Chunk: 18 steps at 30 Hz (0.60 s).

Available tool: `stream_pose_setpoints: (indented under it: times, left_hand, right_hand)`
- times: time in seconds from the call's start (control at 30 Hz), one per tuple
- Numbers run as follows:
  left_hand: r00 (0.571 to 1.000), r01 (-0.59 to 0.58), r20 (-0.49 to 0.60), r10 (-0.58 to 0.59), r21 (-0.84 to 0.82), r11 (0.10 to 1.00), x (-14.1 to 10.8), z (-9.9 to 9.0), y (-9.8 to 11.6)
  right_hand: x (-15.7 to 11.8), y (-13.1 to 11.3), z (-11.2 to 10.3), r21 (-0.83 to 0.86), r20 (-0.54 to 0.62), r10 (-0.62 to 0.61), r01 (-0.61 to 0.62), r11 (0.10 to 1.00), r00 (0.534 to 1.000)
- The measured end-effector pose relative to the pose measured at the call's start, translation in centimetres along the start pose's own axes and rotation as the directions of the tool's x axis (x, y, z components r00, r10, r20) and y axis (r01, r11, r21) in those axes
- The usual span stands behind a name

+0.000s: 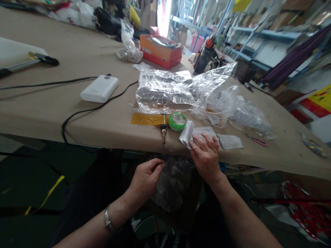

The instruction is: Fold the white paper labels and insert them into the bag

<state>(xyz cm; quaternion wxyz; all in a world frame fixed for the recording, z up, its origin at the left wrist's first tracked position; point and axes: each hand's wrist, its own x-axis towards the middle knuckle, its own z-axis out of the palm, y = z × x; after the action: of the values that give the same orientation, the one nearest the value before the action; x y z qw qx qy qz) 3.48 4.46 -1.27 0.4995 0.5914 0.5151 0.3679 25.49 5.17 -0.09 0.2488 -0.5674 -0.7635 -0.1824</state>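
My right hand (206, 156) lies over a stack of thin whitish printed strips (204, 131) at the table's front edge, fingers spread and touching them. More such strips (229, 141) lie just to its right. Below the edge, my left hand (148, 175) is closed in a pinch; whatever is between the fingertips is hidden or too small to name. A pen-like tool with a metal tip (163, 133), resembling a soldering iron, points toward me. Beside it are a green-rimmed round container (177, 122) and an amber tape strip (146, 119). Under my hands, a dim translucent heap (170, 189) shows.
Crinkled clear plastic bags (165, 89) spread behind the strips. A white power bank (100, 89) sits left near a black cable (85, 111). Pink tweezers (256, 140) and cutters (312, 144) lie right. Behind stand an orange box (160, 53) and a dark bottle (204, 57).
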Motion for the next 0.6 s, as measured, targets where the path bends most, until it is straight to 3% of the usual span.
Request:
stream_pose_setpoints:
  times: [0.07,0.13,0.23,0.3,0.33,0.4,0.47,0.6]
  left_hand:
    - [0.994,0.081,0.077,-0.073,-0.109,0.991,0.0,0.9,0.9]
    - [0.962,0.242,0.196,-0.189,-0.304,0.921,0.1,2.0,2.0]
    - [0.863,0.494,0.432,-0.263,-0.61,0.619,0.4,3.5,3.7]
    - [0.831,0.552,0.507,-0.228,-0.707,0.442,0.7,4.3,4.6]
    - [0.832,0.554,0.508,-0.224,-0.732,0.396,0.9,4.6,4.8]
    - [0.843,0.537,0.471,-0.259,-0.756,0.375,1.2,5.1,5.1]
    - [0.844,0.534,0.435,-0.313,-0.737,0.415,1.4,5.3,5.1]
    - [0.813,0.581,0.413,-0.41,-0.613,0.535,1.2,5.4,5.0]
  right_hand:
    - [0.0,0.1,-0.6,0.064,-0.066,-0.017,0.021,0.998,0.998]
    - [-0.2,-0.1,-1.5,0.121,-0.119,-0.044,0.059,0.991,0.992]
    - [-1.2,-1.2,-3.1,0.2,-0.119,-0.12,0.142,0.969,0.986]
    - [-2.0,-2.3,-4.0,0.253,-0.088,-0.176,0.193,0.948,0.98]
    - [-2.4,-2.6,-4.4,0.276,-0.075,-0.198,0.212,0.938,0.977]
    - [-2.8,-2.8,-4.7,0.313,-0.048,-0.223,0.227,0.922,0.974]
    - [-2.7,-2.0,-4.4,0.319,-0.016,-0.193,0.188,0.929,0.981]
    - [-1.8,0.9,-3.0,0.115,0.061,0.035,-0.042,0.992,0.998]
